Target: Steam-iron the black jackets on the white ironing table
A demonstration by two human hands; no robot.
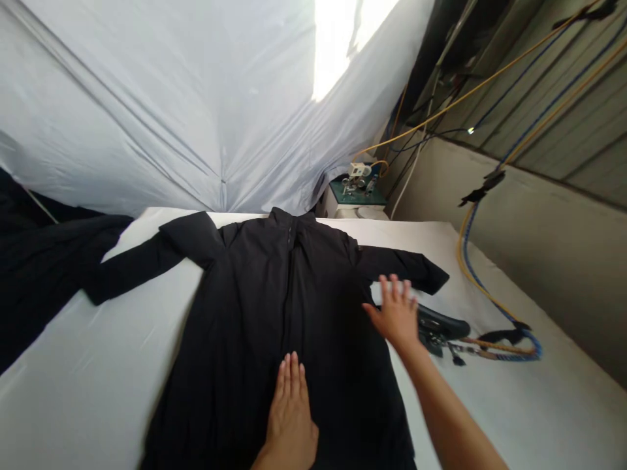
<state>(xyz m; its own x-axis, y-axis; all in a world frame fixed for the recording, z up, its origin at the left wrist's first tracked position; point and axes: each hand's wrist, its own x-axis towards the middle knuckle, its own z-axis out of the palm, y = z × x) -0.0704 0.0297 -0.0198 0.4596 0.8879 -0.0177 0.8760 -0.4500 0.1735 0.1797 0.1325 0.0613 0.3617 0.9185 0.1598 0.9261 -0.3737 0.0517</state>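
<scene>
A black zip-front jacket (245, 313) lies spread on the white table, its collar at the far side and both sleeves stretched outward. Flat on the front, along the zip line, rests my left hand (292, 418), fingers straight and close together. My right hand (396, 310) is over the jacket's right-hand edge below the sleeve, fingers spread and slightly blurred; whether it touches the cloth I cannot tell. Just beyond it sits a black-handled steam iron (443, 324), partly hidden by my right hand and arm.
Blue and yellow hoses (465, 241) run from the iron up along the right wall. More dark cloth (44, 267) lies at the left of the white table (98, 365). Behind the table hang white sheeting (196, 98) and a small machine (360, 183) on a green top.
</scene>
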